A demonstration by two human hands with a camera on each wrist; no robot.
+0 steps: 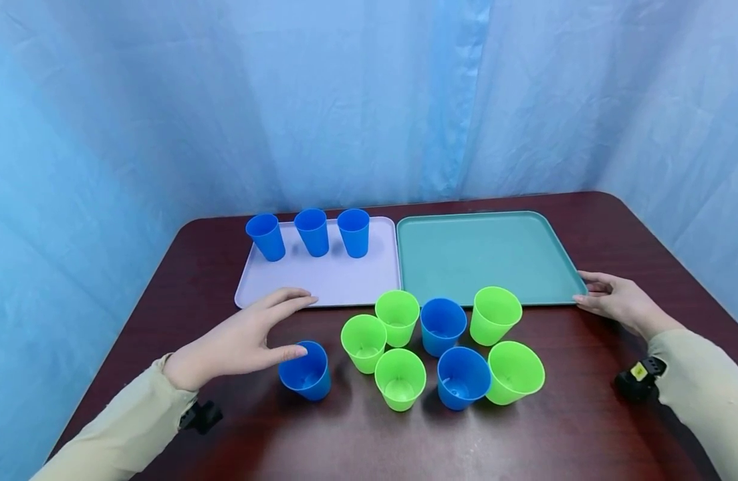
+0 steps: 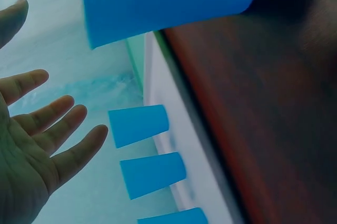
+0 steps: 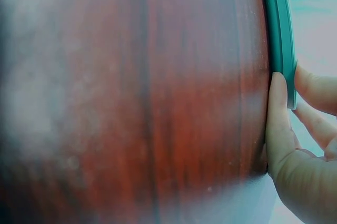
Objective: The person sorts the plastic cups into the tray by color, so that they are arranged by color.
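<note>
A lone blue cup stands upright on the dark wooden table at lower left of the head view, just apart from the cluster of other cups. The left hand is spread wide around it, thumb tip at the cup's near rim and fingers stretched over toward the lilac tray; the wrist view shows the fingers straight and parted, with no grip on the cup. To the right of this cup stand five green cups and two more blue cups, packed closely in the middle of the frame, some touching, leaving only narrow gaps between them. The bare table in front of the cluster, along the bottom of the frame, is wide. Behind the hand, the lilac tray's near edge runs just past the fingertips; three blue cups stand in a row along its far edge, and the rest of its floor is bare. The teal tray lies edge to edge with it at centre right and holds nothing. The right hand rests at the teal tray's near right corner, thumb against the rim's side and fingers loosely bent over its edge, lightly holding it.
</note>
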